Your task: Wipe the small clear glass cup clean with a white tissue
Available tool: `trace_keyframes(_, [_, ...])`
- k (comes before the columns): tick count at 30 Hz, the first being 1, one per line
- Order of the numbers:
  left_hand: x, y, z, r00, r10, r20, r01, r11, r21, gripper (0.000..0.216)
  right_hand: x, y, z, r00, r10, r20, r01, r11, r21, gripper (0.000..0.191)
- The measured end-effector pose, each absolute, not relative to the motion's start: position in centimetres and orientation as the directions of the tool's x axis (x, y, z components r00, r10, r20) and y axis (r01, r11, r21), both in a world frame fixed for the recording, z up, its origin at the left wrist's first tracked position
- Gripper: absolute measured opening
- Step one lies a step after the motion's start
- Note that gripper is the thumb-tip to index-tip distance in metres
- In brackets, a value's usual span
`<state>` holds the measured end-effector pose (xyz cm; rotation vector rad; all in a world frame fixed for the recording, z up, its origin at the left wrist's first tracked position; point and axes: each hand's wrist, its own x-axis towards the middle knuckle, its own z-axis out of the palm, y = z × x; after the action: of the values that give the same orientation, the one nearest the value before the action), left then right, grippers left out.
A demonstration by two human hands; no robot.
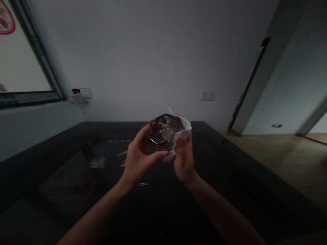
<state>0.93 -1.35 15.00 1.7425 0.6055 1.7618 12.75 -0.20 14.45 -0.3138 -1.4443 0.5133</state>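
Note:
My left hand (139, 158) grips a clear, faceted glass dish (161, 131), held up above a dark glass table (107, 160), with the thumb under its near edge and fingers round its left rim. My right hand (183, 160) is closed on a crumpled white tissue (182, 131), pressed against the right side and inside of the dish. The dish tilts toward me, its opening showing.
The dark table fills the lower view, its edge running back at the right (230, 149) next to a wooden floor (286, 153). A grey wall with sockets (208, 96) stands behind. A window (22, 68) is at the left, a doorway at far right.

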Motion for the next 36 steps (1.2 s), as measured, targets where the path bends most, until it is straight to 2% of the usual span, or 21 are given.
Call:
trace_keyframes(3, [0.9,-1.4,15.3,0.005,0.69,0.724,-0.089,-0.72,0.688,0.061,12.7,-0.7,14.3,0.021,0.429,0.903,-0.006,0.903,-0.429,0.063])
trace_keyframes(6, [0.9,-1.3,15.2,-0.022,0.692,0.722,-0.066,-0.721,0.689,0.056,12.9,-1.3,14.6,-0.015,0.438,0.899,0.044,0.898,-0.437,0.063])
trace_keyframes(10, [0.9,-1.1,15.0,-0.052,0.695,0.717,-0.085,-0.719,0.69,0.064,12.9,-1.5,15.1,-0.025,0.487,0.873,-0.132,0.864,-0.486,0.061])
trace_keyframes(13, [1.0,-1.3,15.0,-0.045,0.699,0.714,-0.092,-0.714,0.694,0.069,12.7,-1.2,15.2,0.034,0.522,0.852,-0.236,0.833,-0.501,0.049])
trace_keyframes(16, [1.1,-1.7,15.2,-0.032,0.691,0.722,-0.074,-0.722,0.688,0.071,12.6,-0.7,15.2,0.081,0.541,0.837,-0.236,0.827,-0.511,0.045])
trace_keyframes(24, [0.9,-1.7,15.3,-0.015,0.709,0.705,-0.109,-0.702,0.704,0.07,13.0,-0.5,15.2,0.024,0.486,0.874,-0.266,0.845,-0.463,0.051])
trace_keyframes(29, [1.0,-1.5,14.9,-0.036,0.632,0.774,-0.029,-0.775,0.631,0.079,12.7,-0.7,15.5,0.074,0.544,0.836,-0.326,0.805,-0.495,0.045])
trace_keyframes(32, [1.1,-1.7,14.9,-0.004,0.65,0.76,-0.035,-0.76,0.649,0.076,12.7,-0.6,15.4,0.109,0.513,0.851,-0.257,0.842,-0.474,0.044])
trace_keyframes(36, [1.1,-1.9,15.2,0.007,0.68,0.733,-0.08,-0.73,0.678,0.067,12.7,-0.6,14.8,0.116,0.379,0.918,-0.079,0.925,-0.372,0.053])
